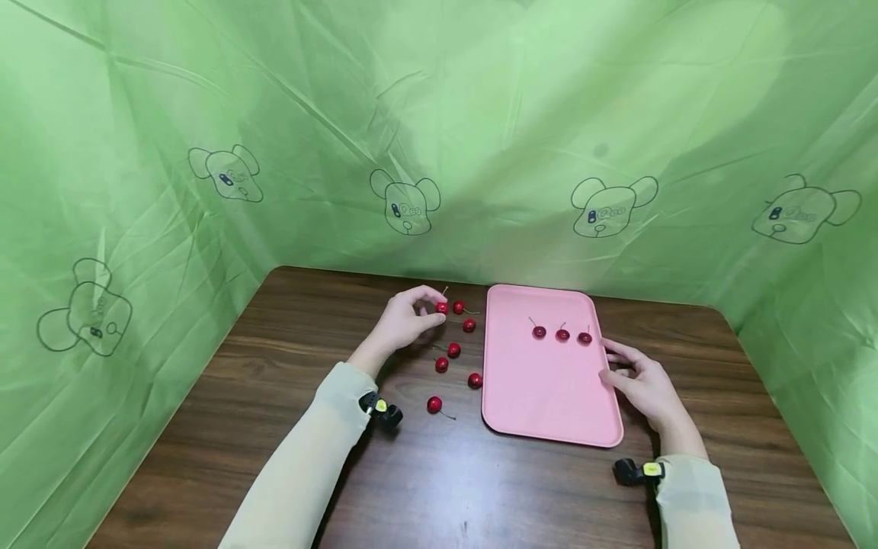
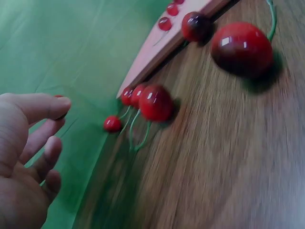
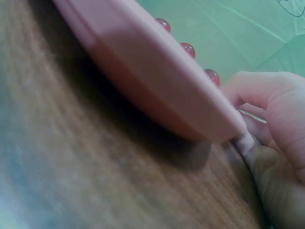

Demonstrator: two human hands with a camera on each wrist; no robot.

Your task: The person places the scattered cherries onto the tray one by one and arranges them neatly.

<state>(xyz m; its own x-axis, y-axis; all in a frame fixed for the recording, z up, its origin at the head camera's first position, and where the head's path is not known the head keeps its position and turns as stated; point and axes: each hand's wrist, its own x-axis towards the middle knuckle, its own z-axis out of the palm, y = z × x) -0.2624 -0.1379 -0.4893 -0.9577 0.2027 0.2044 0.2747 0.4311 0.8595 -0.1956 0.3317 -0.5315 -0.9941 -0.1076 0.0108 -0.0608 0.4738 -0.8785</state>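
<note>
The left hand [image 1: 405, 320] pinches a cherry [image 1: 442, 307] between thumb and fingertips, with six more loose cherries [image 1: 454, 350] lying just beyond and below them on the table [image 1: 240, 396]. The right hand [image 1: 641, 381], fingers loosely curled, steadies the edge of the pink tray [image 1: 542, 396], which holds three cherries [image 1: 562, 335] in a row.

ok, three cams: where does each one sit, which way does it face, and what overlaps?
Head: sits high, faces forward and down at the table; shows both sleeves, the left hand pinching a cherry, and the right hand at the pink tray.
Left wrist: sits low by the tabletop, faces past the fingers toward loose cherries and the tray edge.
Right wrist: sits low beside the tray rim; shows curled fingers.
Shared: all views show the tray and cherries on it.
</note>
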